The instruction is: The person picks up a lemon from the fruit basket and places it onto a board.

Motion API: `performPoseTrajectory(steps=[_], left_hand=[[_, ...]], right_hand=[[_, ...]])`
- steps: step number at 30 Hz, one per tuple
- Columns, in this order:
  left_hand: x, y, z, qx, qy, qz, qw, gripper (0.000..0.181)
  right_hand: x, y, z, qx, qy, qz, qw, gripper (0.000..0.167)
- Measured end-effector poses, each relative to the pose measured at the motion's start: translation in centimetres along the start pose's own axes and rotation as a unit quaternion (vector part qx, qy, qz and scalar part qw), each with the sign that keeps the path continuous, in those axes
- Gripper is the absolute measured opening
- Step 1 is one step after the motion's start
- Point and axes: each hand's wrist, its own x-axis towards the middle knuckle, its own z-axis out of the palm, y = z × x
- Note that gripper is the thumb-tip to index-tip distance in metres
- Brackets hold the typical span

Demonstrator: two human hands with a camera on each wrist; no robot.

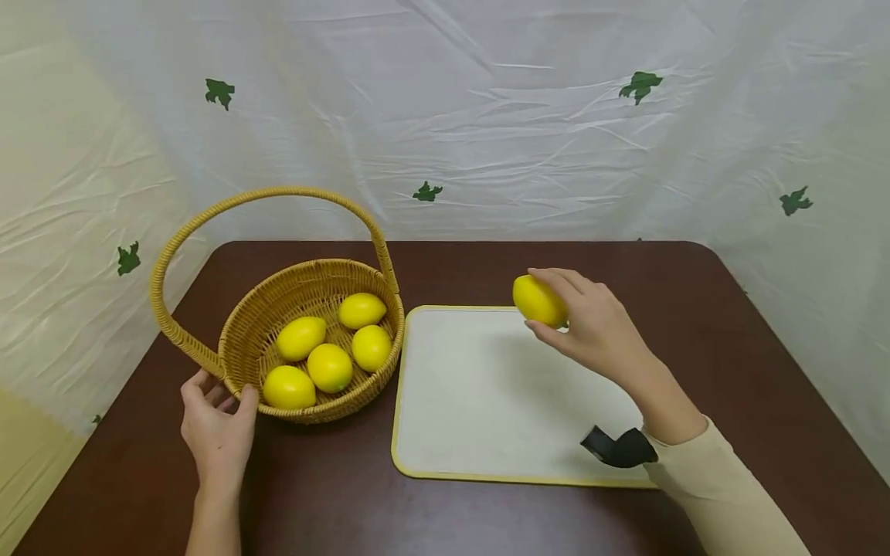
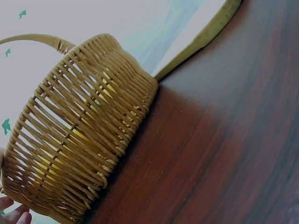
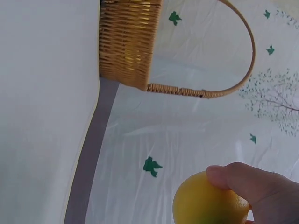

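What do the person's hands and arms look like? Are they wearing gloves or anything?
No gloves! The right hand comes out of a plain cream-coloured sleeve, with a bent black piece beside the cuff. The left hand is bare, and no sleeve shows on that arm.

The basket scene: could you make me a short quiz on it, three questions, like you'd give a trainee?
1. Count: in the head view, how many lemons lie in the basket?
2. True or false: the left hand rests on the white board.
3. Fill in the blank: the right hand holds a ____.

Key:
1. Five.
2. False; the left hand holds the basket at its rim.
3. Lemon.
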Motion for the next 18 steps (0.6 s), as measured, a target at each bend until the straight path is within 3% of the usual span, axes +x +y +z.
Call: performPoseTrajectory(steps=[4,11,18], left_hand=[[0.0,0.0,-0.1,0.005,-0.001,0.001,1.0000,0.053],[-0.2,0.1,-0.2,0.012,-0.002,0.009,0.9999,0.053],[-0.2,0.1,-0.2,0.009,-0.006,0.010,0.9999,0.054]], right_hand=[[-1.6,1.3,-0.3,-0.001,-0.018,0.044,0.9989,0.060],[-3.7,3.9,0.7,0.049,-0.065,0.119,0.9895,0.055],[-5.2,6.8,1.7,0.030,-0.107,0.159,0.9810,0.055]])
